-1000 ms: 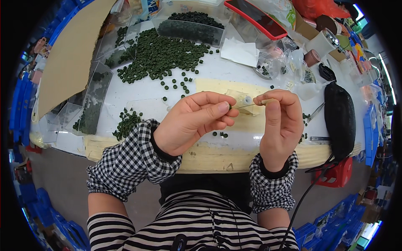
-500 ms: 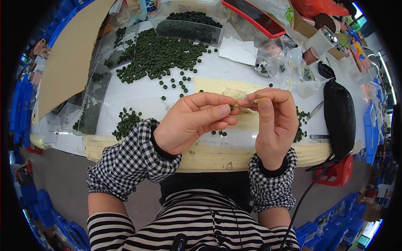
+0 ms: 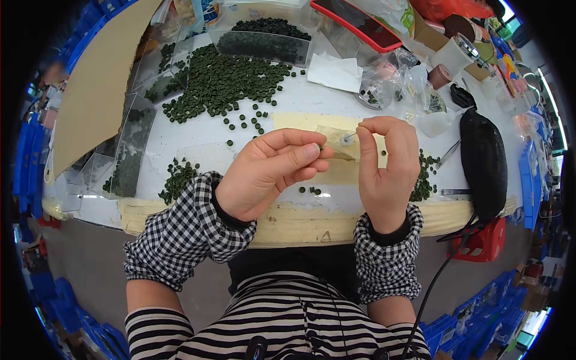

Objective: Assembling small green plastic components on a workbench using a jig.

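Observation:
Between the thumb and forefinger of my left hand [image 3: 264, 171] is a small dark green ring-shaped piece [image 3: 321, 147], mostly hidden by the fingertips. My right hand [image 3: 389, 174] pinches a thin stick [image 3: 353, 136]. A whitish blob [image 3: 345, 142] shows at the stick's far end, over a crumpled yellowish sheet [image 3: 333, 151]; whether it touches the sheet I cannot tell. The two hands are apart. A few loose green pieces [image 3: 311, 190] lie below them near the table's front edge. More such pieces form a small pile [image 3: 179, 180] beside my left wrist and another [image 3: 425, 183] beyond my right hand.
A big heap of green pieces [image 3: 228, 81] spreads at the back, before a clear bin [image 3: 264, 45] of them. Cardboard [image 3: 99, 84] leans at left over clear trays [image 3: 127, 157]. A red-edged phone [image 3: 360, 25], white tissue [image 3: 333, 72], tweezers [image 3: 449, 153] and black pouch [image 3: 483, 162] lie around.
My right hand has drawn away from the left, and the stick's whitish end now points down toward the yellowish sheet. My left hand still pinches the green piece, slightly further left.

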`<action>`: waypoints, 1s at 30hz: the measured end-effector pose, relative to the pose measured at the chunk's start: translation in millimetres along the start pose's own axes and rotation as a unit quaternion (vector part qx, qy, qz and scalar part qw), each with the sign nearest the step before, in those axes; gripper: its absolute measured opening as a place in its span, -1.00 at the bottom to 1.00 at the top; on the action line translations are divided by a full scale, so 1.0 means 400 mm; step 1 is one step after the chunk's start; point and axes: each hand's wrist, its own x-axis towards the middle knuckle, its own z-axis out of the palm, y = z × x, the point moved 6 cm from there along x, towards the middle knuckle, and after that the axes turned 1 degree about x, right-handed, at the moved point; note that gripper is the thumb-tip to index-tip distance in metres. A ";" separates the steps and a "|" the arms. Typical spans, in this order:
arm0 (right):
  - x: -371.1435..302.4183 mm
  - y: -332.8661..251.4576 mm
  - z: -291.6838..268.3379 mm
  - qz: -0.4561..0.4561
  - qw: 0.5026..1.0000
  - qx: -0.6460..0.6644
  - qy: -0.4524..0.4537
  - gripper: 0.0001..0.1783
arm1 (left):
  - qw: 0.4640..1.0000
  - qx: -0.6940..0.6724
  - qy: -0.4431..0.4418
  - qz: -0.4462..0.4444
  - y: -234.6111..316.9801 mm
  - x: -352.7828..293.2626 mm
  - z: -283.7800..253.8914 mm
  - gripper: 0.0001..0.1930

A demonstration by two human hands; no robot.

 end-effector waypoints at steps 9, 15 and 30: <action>-0.011 0.050 -0.069 0.054 0.994 -0.093 -0.022 -0.87 | 1.000 0.009 -0.005 0.001 0.002 -0.002 0.000 -0.80; -0.055 0.133 -0.133 0.087 0.972 -0.188 -0.110 -0.91 | 1.000 0.022 0.000 -0.010 -0.003 -0.004 0.001 -0.80; -0.052 0.038 -0.085 0.125 0.986 0.089 -0.068 -0.91 | 0.998 0.054 -0.014 0.035 -0.001 -0.002 0.009 -0.82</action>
